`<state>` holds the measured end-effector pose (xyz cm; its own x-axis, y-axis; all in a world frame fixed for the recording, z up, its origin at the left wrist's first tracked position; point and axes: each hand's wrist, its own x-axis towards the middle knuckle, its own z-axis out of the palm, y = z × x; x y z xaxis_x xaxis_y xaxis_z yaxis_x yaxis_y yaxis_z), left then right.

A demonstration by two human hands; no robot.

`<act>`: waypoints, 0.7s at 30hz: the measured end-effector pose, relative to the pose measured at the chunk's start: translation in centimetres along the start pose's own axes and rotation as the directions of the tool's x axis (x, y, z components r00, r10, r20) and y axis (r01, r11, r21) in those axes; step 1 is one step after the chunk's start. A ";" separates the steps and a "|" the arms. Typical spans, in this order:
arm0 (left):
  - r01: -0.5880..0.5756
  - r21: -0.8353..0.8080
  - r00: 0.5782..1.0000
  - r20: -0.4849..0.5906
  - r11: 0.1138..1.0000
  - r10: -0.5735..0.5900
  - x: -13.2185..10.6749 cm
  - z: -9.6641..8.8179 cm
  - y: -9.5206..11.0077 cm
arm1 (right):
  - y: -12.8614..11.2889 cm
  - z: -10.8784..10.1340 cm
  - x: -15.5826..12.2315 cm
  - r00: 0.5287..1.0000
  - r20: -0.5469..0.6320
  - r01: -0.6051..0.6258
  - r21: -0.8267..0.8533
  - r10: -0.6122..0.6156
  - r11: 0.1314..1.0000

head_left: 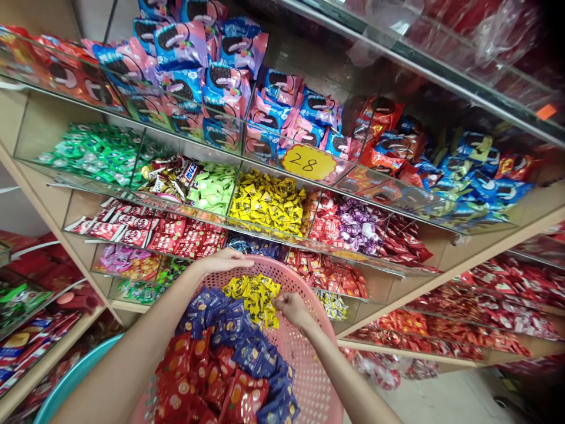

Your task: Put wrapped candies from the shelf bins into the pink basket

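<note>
A pink plastic basket [320, 306] with a perforated wall hangs tilted before the shelves. My left hand [227, 260] grips its far rim, fingers over the edge. Inside the basket, my right hand [292, 308] has its fingers closed at the right side of a pile of yellow-wrapped candies [251, 291]. Its fingertips are partly hidden, but they pinch at the yellow wrappers. Below that pile lie dark blue packets [238, 330], and red packets [207, 377] fill the near left part.
Shelf bins behind the basket hold yellow candies [267, 203], green candies [95, 154] and blue cookie packs [225, 85]. A yellow "28" tag [308, 162] marks the upper glass edge. A teal tub [75, 371] stands at lower left; red sweets [498, 294] line the right shelves.
</note>
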<state>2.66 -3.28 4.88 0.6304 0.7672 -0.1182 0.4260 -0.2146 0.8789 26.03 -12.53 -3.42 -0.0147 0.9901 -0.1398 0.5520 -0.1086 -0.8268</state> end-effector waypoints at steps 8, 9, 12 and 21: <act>-0.022 -0.020 1.000 0.015 1.000 0.022 0.1 0.0 -0.3 | 0.6 0.6 1.3 0.995 -0.047 0.077 -0.139 -0.084 0.987; -0.025 -0.016 1.000 0.018 1.000 0.026 0.1 0.0 -0.4 | 0.7 0.6 1.4 0.995 -0.042 0.084 -0.140 -0.090 0.987; -0.037 0.007 0.999 0.024 0.999 0.037 0.2 -0.1 -0.6 | 0.8 0.8 1.6 0.995 -0.027 0.095 -0.139 -0.100 0.986; -0.029 0.030 1.000 -0.002 0.999 0.029 0.2 -0.1 -0.6 | 0.3 0.7 1.0 0.995 -0.089 0.019 -0.312 -0.050 0.950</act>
<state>2.42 -2.95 4.38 0.6414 0.7617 -0.0919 0.4268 -0.2546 0.8678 25.59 -11.62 -4.22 0.0320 0.9982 -0.0498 0.7843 -0.0559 -0.6178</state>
